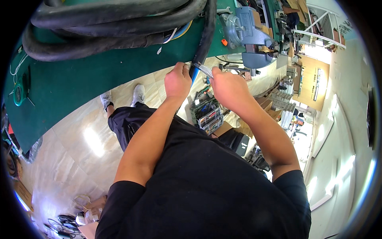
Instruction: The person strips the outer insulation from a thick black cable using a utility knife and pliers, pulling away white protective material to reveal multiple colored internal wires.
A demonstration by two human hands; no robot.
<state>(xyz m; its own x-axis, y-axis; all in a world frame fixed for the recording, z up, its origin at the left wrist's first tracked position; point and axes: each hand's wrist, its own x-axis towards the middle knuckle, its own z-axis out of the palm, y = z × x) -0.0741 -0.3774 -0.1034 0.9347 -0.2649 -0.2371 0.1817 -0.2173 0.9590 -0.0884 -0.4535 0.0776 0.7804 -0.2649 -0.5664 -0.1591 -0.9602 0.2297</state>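
A thick black cable hangs over the front edge of the green table, with a strip of blue showing at its lower end. My left hand is closed beside that end, its fingers pinched against the cable; the exact grip is partly hidden. In my right hand is a silver-grey utility knife, gripped with the thumb along it. Its tip meets the black sheath just above the blue part.
Heavy coils of black cable lie on the green table. A blue-grey bench vise stands at the right, near a small orange piece. At the far left lies a green tape measure. Tool boxes sit below.
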